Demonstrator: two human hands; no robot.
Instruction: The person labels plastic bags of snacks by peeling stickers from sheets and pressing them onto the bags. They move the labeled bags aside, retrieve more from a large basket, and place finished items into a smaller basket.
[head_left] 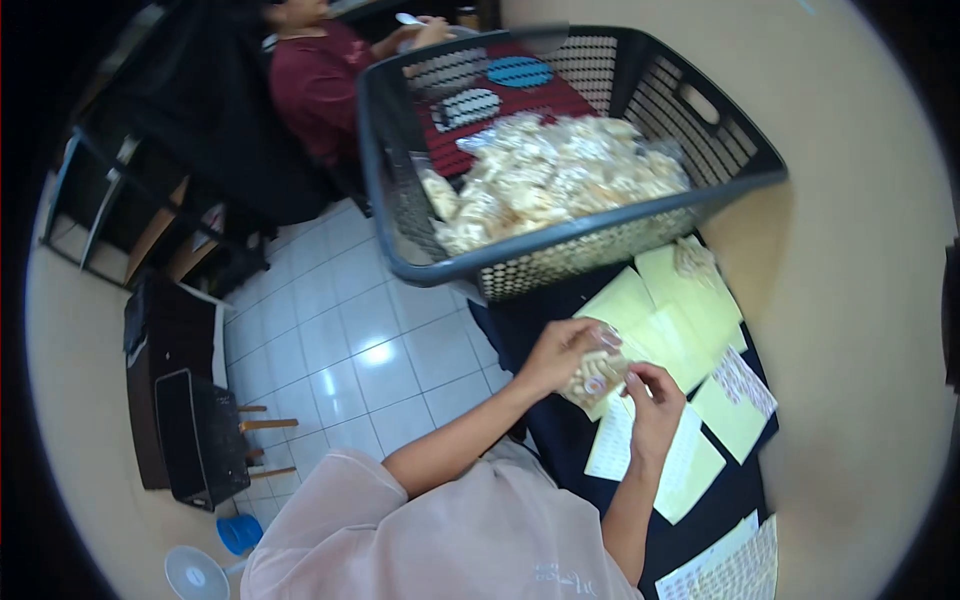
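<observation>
Between my two hands is a small clear bag (592, 382) of pale pieces, with a round mark on its front. My left hand (566, 352) grips the bag's upper left part, fingers closed round it. The fingers of my right hand (652, 392) are pinched at the bag's right edge. Under and beside the bag lie yellow sheets (680, 335) on a dark cloth. A white sheet (612, 440) with print is just below the bag. Another sheet (742, 385) bears rows of small labels.
A large dark basket (600, 232) holding several filled clear bags (560, 175) stands beyond my hands. Behind it sits a person in a dark red shirt (315, 80). More label sheets (735, 565) lie near the front. A black crate (205, 440) and blue bin (238, 533) are at left.
</observation>
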